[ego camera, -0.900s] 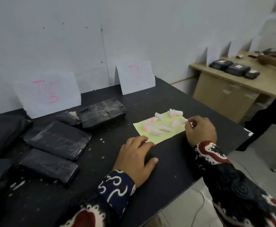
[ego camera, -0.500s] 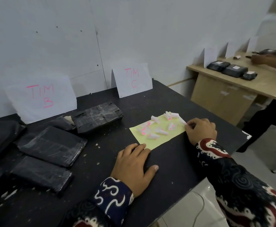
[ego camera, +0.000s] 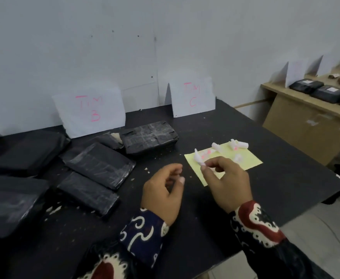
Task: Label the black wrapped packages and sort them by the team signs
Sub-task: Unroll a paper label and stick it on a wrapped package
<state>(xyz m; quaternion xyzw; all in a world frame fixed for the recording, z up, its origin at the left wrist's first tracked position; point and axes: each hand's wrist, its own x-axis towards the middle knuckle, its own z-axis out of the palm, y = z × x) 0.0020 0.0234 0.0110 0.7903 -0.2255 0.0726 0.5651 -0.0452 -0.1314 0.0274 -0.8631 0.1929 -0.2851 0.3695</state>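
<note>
Several black wrapped packages lie on the left half of the black table (ego camera: 276, 178); the nearest are one (ego camera: 97, 164) and another (ego camera: 88, 193), and a thicker one (ego camera: 149, 137) sits further back. Two white signs lean on the wall: "TIM B" (ego camera: 89, 111) and "TIM C" (ego camera: 192, 95). A yellow sheet (ego camera: 243, 160) carries several curled white labels (ego camera: 237, 144). My right hand (ego camera: 225, 182) is raised over the sheet's near corner and pinches one white label (ego camera: 198, 160). My left hand (ego camera: 163, 192) hovers beside it, fingers loosely curled, holding nothing.
A wooden desk (ego camera: 306, 125) at the right holds labelled black packages (ego camera: 330, 93) and more white signs (ego camera: 295, 72). The black table's right edge drops to a grey floor. Small crumbs of paper lie near the packages.
My right hand has lifted off the sheet with a white label pinched in it. My left hand has risen from lying flat on the table. The view has swung left.
</note>
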